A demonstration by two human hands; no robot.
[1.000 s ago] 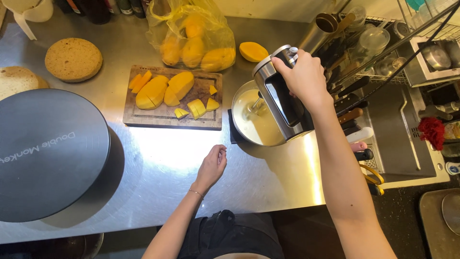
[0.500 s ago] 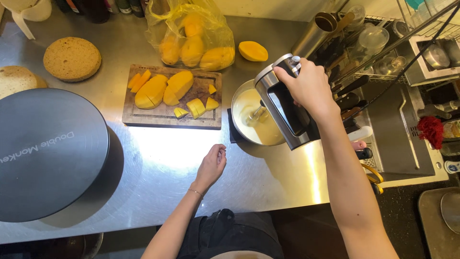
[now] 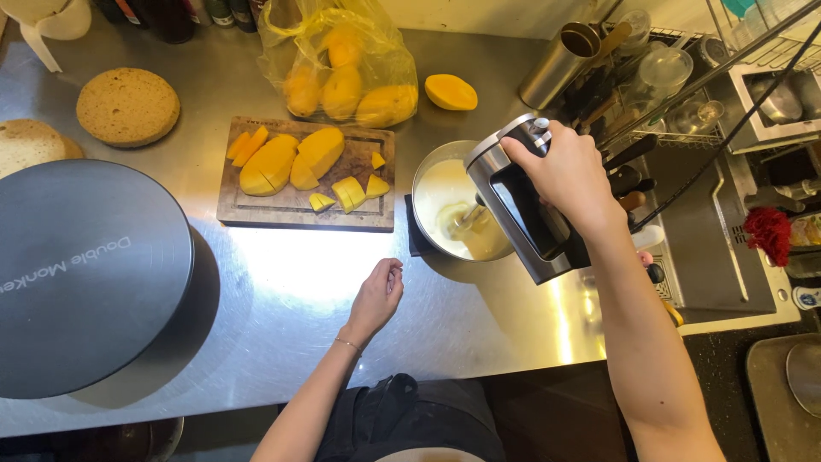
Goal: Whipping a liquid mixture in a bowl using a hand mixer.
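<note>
Your left hand (image 3: pixel 377 297) rests on open steel table (image 3: pixel 291 282), with room ahead up to the cutting board (image 3: pixel 299 205). The round black lid (image 3: pixel 85 274) blocks the left; mixer (image 3: pixel 526 214) and bowl (image 3: pixel 445 201) crowd the right.

Stainless steel counter (image 3: pixel 282 282) fills most of the view, with a bright overhead glare patch near centre. Far edge meets a pale wall (image 3: pixel 479 13). Dark bottles (image 3: pixel 171 13) stand along the far left. Right side: wire dish rack (image 3: pixel 684 94) with glassware, and a steel sink basin (image 3: pixel 770 94) at far right. Near right, dark speckled floor (image 3: pixel 727 376). Lighting even, warm, from above.
</note>
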